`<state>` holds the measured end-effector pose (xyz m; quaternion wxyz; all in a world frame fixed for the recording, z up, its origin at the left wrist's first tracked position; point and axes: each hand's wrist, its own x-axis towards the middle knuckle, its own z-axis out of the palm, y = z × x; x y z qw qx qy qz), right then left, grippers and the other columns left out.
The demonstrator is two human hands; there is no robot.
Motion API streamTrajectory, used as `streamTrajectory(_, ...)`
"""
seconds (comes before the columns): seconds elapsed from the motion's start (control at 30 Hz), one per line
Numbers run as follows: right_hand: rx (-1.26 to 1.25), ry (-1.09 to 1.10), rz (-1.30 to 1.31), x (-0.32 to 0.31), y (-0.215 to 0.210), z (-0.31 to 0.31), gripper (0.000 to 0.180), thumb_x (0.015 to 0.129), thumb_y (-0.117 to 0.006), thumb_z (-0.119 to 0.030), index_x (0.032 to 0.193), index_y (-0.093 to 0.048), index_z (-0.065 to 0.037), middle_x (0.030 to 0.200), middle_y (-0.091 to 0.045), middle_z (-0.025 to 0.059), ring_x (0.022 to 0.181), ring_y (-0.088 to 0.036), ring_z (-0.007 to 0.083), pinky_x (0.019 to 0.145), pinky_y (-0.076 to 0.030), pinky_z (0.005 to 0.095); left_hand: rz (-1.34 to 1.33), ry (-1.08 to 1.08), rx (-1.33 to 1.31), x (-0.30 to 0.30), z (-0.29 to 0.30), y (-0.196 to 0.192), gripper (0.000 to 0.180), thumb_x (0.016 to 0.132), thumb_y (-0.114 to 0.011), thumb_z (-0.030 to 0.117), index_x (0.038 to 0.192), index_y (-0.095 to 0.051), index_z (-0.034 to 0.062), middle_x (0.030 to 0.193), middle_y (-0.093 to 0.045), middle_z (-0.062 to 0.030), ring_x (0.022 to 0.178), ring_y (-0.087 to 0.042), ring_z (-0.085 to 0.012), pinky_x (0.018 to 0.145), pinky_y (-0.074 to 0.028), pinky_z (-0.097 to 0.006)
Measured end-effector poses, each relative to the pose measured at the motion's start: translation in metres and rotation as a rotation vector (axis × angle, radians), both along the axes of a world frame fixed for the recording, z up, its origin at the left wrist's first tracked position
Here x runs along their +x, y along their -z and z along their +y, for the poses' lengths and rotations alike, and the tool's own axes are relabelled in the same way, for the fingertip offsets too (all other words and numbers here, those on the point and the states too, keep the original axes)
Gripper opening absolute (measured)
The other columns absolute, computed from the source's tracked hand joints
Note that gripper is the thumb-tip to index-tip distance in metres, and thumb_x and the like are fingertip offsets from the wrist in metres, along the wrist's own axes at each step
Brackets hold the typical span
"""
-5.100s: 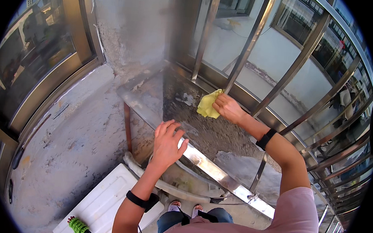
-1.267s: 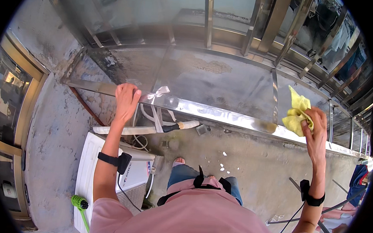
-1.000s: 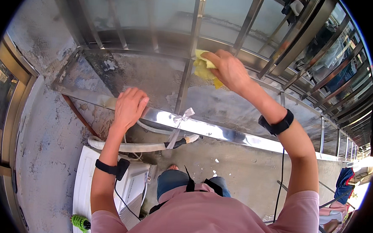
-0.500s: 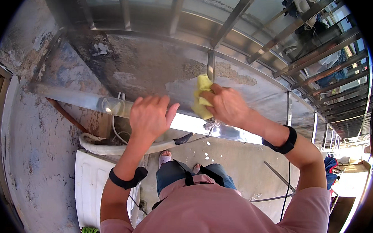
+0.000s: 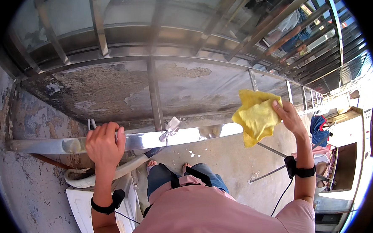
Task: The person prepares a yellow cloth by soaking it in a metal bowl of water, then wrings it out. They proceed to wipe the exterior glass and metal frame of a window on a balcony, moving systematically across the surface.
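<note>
My right hand [image 5: 290, 117] pinches the edge of a yellow cleaning cloth [image 5: 257, 118], which hangs partly spread over the right part of the shiny metal rail [image 5: 189, 134]. Whether the cloth presses on the rail cannot be made out. My left hand [image 5: 105, 144] is closed over the same rail further left, fingers on its far side. Between my hands, a whitish strip [image 5: 170, 128] is knotted round the rail by an upright metal post [image 5: 154, 93].
Beyond the rail are a peeling wall surface [image 5: 112, 83] and a grille of metal bars [image 5: 98, 23]. Below left, a pale wrapped pipe [image 5: 124, 169] passes above a white cabinet-like box [image 5: 82, 210]. Thin metal rods [image 5: 270, 173] lie at right, near a blue-and-red cloth [image 5: 319, 131].
My right hand has carried the yellow cloth rightward; bunched before, it now hangs more open. My left hand appears lower left in the picture, still on the rail. The view has shifted too.
</note>
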<state>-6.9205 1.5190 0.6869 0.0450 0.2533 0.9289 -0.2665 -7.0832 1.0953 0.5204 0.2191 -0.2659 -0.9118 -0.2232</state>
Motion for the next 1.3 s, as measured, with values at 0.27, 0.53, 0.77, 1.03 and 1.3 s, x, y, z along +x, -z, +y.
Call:
streamTrajectory(0.27,0.489,-0.185,0.335,0.033,0.037,-0.06,0.036,0.087,-0.06,-0.026,0.118,-0.058,-0.008,0.121,-0.05,0.0199,0.112,-0.047,0.0385,0.092,-0.04,0.0436,-0.016,0.009,-0.029,0.001,0.001,0.0,0.013,0.083,-0.055,0.019,0.077,-0.058,0.0086,0.068,-0.057,-0.0058,0.065,-0.057,-0.0258,0.061,-0.038,-0.036)
streamTrajectory(0.53,0.183,-0.429,0.398,0.005,0.155,-0.065,0.055,0.094,-0.038,-0.047,0.128,-0.047,-0.004,0.114,-0.053,0.0164,0.105,-0.049,0.0335,0.094,-0.037,0.0453,-0.178,-0.032,0.019,0.002,-0.007,0.005,0.023,0.091,-0.045,0.02,0.092,-0.059,0.0023,0.083,-0.06,-0.0112,0.075,-0.057,-0.0292,0.073,-0.042,-0.038)
streamTrajectory(0.77,0.457,-0.435,0.491,0.06,0.181,0.068,0.046,0.093,-0.04,-0.041,0.121,-0.051,-0.007,0.117,-0.053,0.01,0.107,-0.049,0.0283,0.098,-0.034,0.043,0.014,0.151,0.166,0.034,0.064,-0.024,0.029,0.093,-0.041,0.021,0.093,-0.057,-0.0031,0.093,-0.057,-0.0162,0.087,-0.053,-0.0311,0.078,-0.04,-0.042)
streamTrajectory(1.03,0.595,-0.378,0.491,0.142,0.196,0.258,0.053,0.09,-0.043,-0.046,0.125,-0.051,-0.006,0.123,-0.052,0.0103,0.116,-0.047,0.0287,0.099,-0.033,0.0445,-0.151,0.352,0.082,0.088,0.246,-0.013,0.019,0.087,-0.05,0.017,0.09,-0.058,-0.0006,0.095,-0.059,-0.0147,0.087,-0.055,-0.0318,0.078,-0.043,-0.041)
streamTrajectory(1.3,0.556,-0.29,0.398,0.198,0.183,0.463,0.029,0.094,-0.042,-0.026,0.094,-0.058,-0.001,0.097,-0.058,0.0139,0.095,-0.051,0.0339,0.087,-0.04,0.0412,-0.268,0.032,-0.09,0.106,0.282,0.01,0.017,0.087,-0.05,0.016,0.082,-0.061,0.0041,0.069,-0.06,-0.0115,0.063,-0.057,-0.0319,0.06,-0.043,-0.04)
